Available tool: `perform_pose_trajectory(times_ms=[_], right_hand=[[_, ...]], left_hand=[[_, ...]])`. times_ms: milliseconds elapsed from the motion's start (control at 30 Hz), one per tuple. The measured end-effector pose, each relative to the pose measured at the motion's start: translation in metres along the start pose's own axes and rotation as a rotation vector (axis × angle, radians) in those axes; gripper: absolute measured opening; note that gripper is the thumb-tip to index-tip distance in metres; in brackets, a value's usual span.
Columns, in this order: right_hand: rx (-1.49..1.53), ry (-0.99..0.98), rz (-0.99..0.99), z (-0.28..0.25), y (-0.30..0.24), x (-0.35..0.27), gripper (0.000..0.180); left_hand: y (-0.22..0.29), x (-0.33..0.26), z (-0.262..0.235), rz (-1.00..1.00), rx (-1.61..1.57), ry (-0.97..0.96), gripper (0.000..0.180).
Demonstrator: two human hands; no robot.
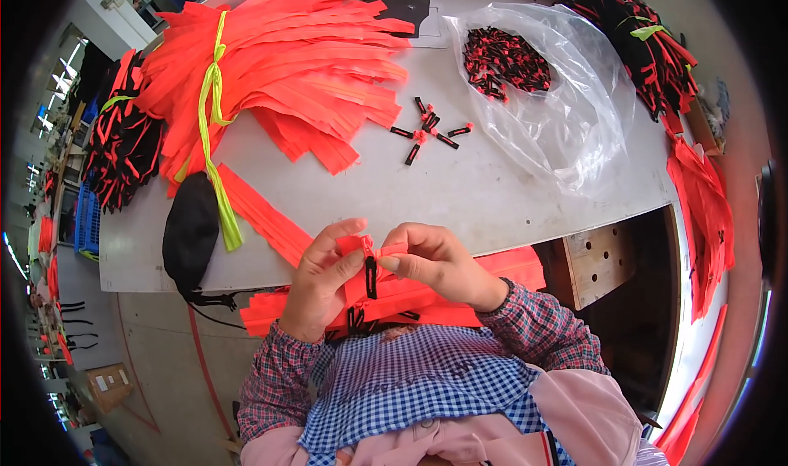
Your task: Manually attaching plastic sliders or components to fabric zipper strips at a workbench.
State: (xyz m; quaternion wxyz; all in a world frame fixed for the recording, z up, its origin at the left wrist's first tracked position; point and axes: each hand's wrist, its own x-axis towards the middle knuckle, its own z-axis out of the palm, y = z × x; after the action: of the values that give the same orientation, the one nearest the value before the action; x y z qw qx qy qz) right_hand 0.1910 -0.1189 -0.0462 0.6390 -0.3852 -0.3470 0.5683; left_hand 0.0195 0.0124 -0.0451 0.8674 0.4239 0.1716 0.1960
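Orange strip [395,250], a slim black tab [371,278] hanging at its middle, is held over the lap near the table's [492,195] front edge. The left hand [322,275] and right hand [437,262] each pinch it, thumb against fingers. Bare surface lies beyond, between bundle [287,64] and bag [579,133].

On tbl [517,199]: strip bundle [287,59] L, bag [574,133] w/ tabs [509,59] inside R, loose tabs [431,123] btwn
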Motion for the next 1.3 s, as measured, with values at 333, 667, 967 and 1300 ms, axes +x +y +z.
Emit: perform_pose_trajectory(times_ms=[333, 667, 967, 1300], right_hand=[[0.052, -0.045, 0.159, 0.002, -0.007, 0.007, 0.011], [0.054, 0.065, 0.092, 0.004, 0.005, 0.001, 0.011], [-0.316, 0.123, -0.237, 0.002, 0.008, -0.001, 0.016], [-0.702, 0.037, -0.490, 0.001, -0.003, -0.005, 0.022]], left_hand=[[0.005, -0.003, -0.001, -0.152, -0.113, -0.110, 0.029], [0.010, -0.001, 0.005, -0.160, 0.145, -0.095, 0.034], [0.024, -0.007, 0.019, 0.050, 0.755, -0.021, 0.025], [0.019, -0.012, 0.028, 0.293, 1.016, -0.065, 0.019]])
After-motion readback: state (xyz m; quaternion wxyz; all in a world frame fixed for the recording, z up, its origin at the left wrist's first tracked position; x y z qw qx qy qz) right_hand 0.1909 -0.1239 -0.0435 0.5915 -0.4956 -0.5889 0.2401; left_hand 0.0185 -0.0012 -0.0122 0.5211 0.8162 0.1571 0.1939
